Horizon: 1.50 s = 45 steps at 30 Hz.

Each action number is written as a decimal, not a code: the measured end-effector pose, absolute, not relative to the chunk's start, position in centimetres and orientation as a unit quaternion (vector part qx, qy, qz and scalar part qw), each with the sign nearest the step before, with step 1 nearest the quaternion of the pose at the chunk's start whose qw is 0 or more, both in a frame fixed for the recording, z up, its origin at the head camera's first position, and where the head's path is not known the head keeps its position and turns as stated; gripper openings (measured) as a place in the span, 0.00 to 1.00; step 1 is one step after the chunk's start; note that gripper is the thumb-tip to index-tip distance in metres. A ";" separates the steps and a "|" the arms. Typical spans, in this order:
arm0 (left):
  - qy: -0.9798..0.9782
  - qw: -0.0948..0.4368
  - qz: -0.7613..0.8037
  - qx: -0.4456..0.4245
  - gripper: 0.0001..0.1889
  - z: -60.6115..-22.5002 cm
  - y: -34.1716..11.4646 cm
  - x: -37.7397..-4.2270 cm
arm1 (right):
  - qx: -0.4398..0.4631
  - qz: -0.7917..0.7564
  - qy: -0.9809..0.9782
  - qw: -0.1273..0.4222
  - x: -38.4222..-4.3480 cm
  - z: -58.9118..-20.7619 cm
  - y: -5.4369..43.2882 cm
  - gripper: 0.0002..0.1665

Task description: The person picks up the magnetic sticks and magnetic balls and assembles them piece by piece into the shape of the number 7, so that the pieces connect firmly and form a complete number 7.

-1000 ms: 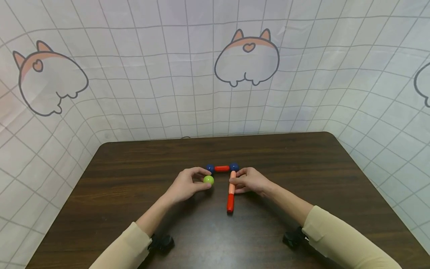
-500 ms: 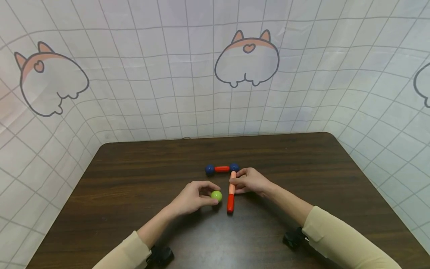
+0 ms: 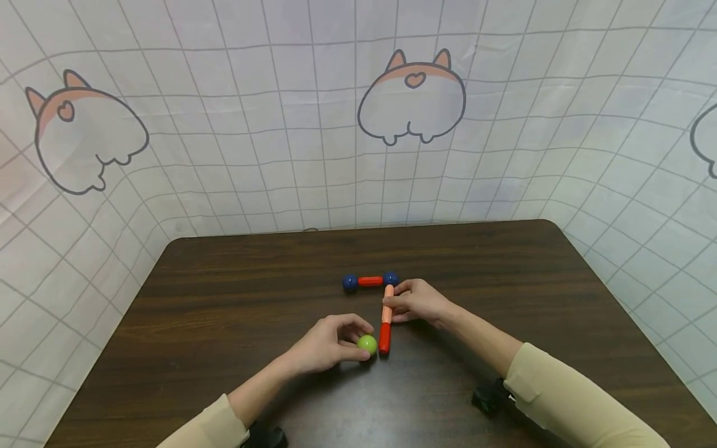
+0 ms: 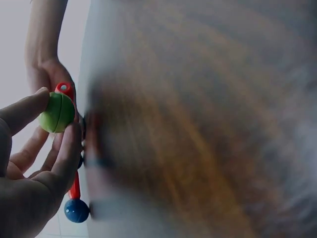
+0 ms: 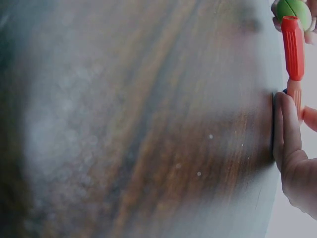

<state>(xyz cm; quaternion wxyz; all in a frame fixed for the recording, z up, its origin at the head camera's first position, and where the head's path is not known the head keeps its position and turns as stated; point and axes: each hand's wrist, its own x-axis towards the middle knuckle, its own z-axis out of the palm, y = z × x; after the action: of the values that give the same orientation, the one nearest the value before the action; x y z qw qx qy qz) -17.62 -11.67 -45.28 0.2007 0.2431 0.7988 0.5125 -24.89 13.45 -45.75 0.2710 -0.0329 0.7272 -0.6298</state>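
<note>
My left hand (image 3: 330, 343) pinches a green ball (image 3: 366, 345) between thumb and fingers, close beside the near end of a red rod (image 3: 384, 339). That rod is joined end to end with a light orange rod (image 3: 388, 305), which my right hand (image 3: 420, 302) grips between thumb and fingers. At the far end of the orange rod sits a blue ball (image 3: 390, 279). A short red rod (image 3: 370, 281) links it to a second blue ball (image 3: 350, 282) on the left. In the left wrist view the green ball (image 4: 57, 113) overlaps the red rod's hollow end (image 4: 63, 88).
The pieces are over a dark wood-grain table (image 3: 252, 267) with rounded far corners. A white gridded curtain (image 3: 252, 155) with animal drawings stands behind and at both sides. Black wrist cameras (image 3: 490, 397) are strapped at the sleeves.
My left hand has brought the green ball from beside the left blue ball toward me and slightly right, to the red rod's near end. The right hand stays on the orange rod.
</note>
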 end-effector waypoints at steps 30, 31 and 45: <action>0.793 0.216 0.522 0.227 0.12 -45.8 -9.7 -16.0 | -0.033 -0.641 0.717 0.271 -24.6 -45.5 13.5 0.29; 0.794 0.215 0.522 0.225 0.13 -45.8 -9.6 -16.0 | -0.034 -0.641 0.717 0.271 -24.6 -45.5 13.5 0.29; 0.805 0.209 0.511 0.216 0.13 -45.7 -9.3 -15.7 | -0.037 -0.627 0.727 0.279 -24.8 -45.5 13.5 0.28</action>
<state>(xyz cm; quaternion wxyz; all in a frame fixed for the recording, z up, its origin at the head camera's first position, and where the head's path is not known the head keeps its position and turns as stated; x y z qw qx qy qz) -15.71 -9.34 -45.72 0.2093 0.2161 0.8050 0.5114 -24.78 13.53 -45.46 0.2790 -0.0375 0.7267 -0.6267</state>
